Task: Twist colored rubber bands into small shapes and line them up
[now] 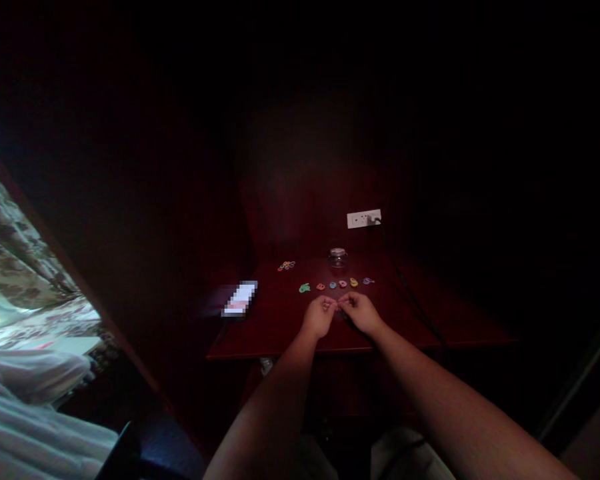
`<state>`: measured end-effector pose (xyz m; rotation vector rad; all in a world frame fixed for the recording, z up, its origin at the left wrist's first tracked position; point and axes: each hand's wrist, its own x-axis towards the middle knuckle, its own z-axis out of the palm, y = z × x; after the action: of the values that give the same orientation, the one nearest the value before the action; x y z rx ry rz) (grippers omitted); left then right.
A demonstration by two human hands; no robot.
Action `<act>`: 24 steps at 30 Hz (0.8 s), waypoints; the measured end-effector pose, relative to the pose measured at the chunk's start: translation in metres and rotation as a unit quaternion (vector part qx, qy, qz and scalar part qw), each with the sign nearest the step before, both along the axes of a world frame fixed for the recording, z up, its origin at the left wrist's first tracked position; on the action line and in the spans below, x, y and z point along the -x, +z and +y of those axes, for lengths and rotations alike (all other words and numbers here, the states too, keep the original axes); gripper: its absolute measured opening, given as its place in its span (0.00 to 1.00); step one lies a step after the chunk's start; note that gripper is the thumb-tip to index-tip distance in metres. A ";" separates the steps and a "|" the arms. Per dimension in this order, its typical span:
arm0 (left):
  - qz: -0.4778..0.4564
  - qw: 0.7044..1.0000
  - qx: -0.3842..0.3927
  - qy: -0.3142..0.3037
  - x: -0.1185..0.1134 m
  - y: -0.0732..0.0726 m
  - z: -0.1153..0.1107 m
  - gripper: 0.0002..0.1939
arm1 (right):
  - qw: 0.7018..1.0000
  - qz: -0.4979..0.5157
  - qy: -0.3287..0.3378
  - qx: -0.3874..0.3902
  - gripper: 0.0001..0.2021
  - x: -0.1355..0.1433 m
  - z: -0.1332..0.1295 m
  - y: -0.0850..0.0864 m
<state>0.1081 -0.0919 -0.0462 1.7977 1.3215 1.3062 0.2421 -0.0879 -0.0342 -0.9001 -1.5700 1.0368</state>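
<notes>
My left hand (320, 315) and my right hand (361, 312) meet over the front of the dark red desk, thumbs and fingers pinched together. Whatever lies between the fingertips is too small to make out. Just beyond them runs a row of small coloured bands in little piles: green bands (305, 288), orange-red bands (321, 287), blue bands (333, 285), pink bands (343, 284), yellow bands (354, 283) and purple bands (369, 281). Behind the row stands a small clear jar (337, 259). Farther back on the left is a group of mixed coloured rings (287, 265).
A lit phone (240, 299) lies at the desk's left side. On the back wall is a white socket strip (364, 219), with a black cable (405, 283) running down across the right side of the desk (280, 337). Dark panels enclose both sides.
</notes>
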 end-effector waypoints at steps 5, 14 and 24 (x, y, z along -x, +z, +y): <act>0.007 1.000 0.003 -0.002 -0.001 0.003 -0.002 0.05 | 1.000 -0.015 -0.014 -0.014 0.08 -0.001 -0.003 0.003; 0.002 1.000 -0.002 0.001 -0.001 0.004 -0.002 0.06 | 0.999 0.016 -0.029 0.002 0.09 -0.002 0.002 -0.001; -0.011 1.000 0.000 -0.002 -0.001 0.004 -0.002 0.05 | 1.000 -0.018 -0.002 -0.019 0.08 -0.002 0.003 0.000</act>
<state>0.1091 -0.0934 -0.0419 1.7813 1.3047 1.3201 0.2443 -0.0851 -0.0345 -0.8992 -1.6113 0.9895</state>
